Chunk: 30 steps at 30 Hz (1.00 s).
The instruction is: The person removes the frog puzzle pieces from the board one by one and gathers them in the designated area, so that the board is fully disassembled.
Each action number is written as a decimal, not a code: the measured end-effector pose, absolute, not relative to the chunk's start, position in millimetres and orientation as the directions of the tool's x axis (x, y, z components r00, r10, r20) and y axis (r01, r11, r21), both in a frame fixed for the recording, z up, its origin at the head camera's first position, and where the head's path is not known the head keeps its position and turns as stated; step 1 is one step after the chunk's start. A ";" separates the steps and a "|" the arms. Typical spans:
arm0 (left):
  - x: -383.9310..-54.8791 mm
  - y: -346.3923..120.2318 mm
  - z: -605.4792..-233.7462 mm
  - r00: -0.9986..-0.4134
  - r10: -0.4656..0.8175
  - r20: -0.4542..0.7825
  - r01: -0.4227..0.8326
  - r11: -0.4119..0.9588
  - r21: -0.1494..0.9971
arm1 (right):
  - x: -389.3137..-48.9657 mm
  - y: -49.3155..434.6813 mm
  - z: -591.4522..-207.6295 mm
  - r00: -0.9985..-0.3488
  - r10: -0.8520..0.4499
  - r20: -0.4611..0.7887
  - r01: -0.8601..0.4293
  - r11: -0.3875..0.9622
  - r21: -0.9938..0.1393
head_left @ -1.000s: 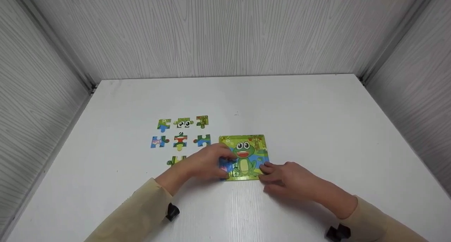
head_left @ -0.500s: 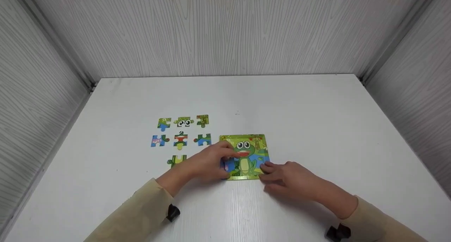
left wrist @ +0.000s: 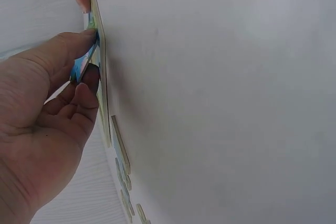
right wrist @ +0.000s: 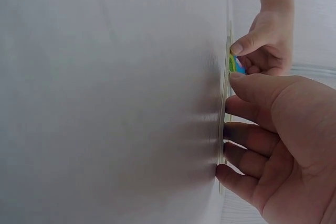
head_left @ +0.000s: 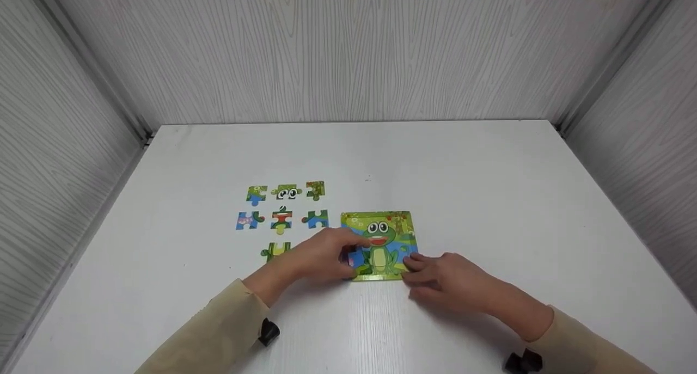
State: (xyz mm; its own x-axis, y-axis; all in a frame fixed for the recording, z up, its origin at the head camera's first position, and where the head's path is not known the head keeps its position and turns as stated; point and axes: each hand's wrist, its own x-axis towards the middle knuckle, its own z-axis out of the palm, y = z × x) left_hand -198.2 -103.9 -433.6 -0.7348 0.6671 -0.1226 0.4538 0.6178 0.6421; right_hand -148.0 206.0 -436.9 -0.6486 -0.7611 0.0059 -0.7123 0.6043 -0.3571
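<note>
A square puzzle board [head_left: 404, 218] with a green frog picture lies flat on the white table. At its lower left, my left hand [head_left: 321, 257] pinches a blue jigsaw piece [left wrist: 79, 69] between thumb and fingers. In the left wrist view this piece is tilted against the board, and the fingers cover much of it. My right hand [head_left: 454, 281] rests at the board's lower right corner. Its fingers [right wrist: 247, 137] are lightly bent along the board's edge, with the thumb apart from them.
Left of the board lie several loose jigsaw pieces in rows, among them an eyes piece [head_left: 287, 192] and a mouth piece [head_left: 281, 220]. A green piece [head_left: 277, 250] is partly behind my left forearm. Panelled walls [head_left: 348, 53] enclose the table.
At the board's lower left, a shiny patch beside my left fingers is gone, and the left fingertips have shifted slightly. My right hand stays at the corner.
</note>
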 end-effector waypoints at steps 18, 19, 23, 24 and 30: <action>-195.9 -99.7 -434.4 -0.720 0.674 -0.167 0.463 0.644 0.609 | -145.9 208.6 -438.1 -0.669 -0.743 -0.024 -0.681 0.626 -0.381; -196.0 -99.6 -434.2 -0.717 0.678 -0.164 0.468 0.642 0.607 | -145.8 208.7 -438.6 -0.668 -0.744 -0.025 -0.683 0.626 -0.377; -195.9 -100.6 -433.5 -0.726 0.664 -0.177 0.454 0.657 0.602 | -145.3 208.9 -438.8 -0.659 -0.752 -0.026 -0.695 0.622 -0.361; -195.9 -101.3 -432.6 -0.730 0.658 -0.182 0.447 0.662 0.602 | -145.5 209.0 -438.7 -0.655 -0.755 -0.021 -0.700 0.617 -0.360; -198.6 -107.6 -428.2 -0.749 0.640 -0.175 0.414 0.657 0.629 | -147.8 208.3 -438.1 -0.644 -0.765 0.002 -0.713 0.598 -0.365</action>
State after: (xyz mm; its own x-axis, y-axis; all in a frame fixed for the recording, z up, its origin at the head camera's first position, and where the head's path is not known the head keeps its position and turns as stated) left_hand -198.6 -107.6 -428.2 -0.7485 0.6395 -0.1752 0.4145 0.6575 0.6292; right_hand -147.8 208.3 -438.1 -0.6435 -0.7654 0.0023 -0.7131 0.5985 -0.3650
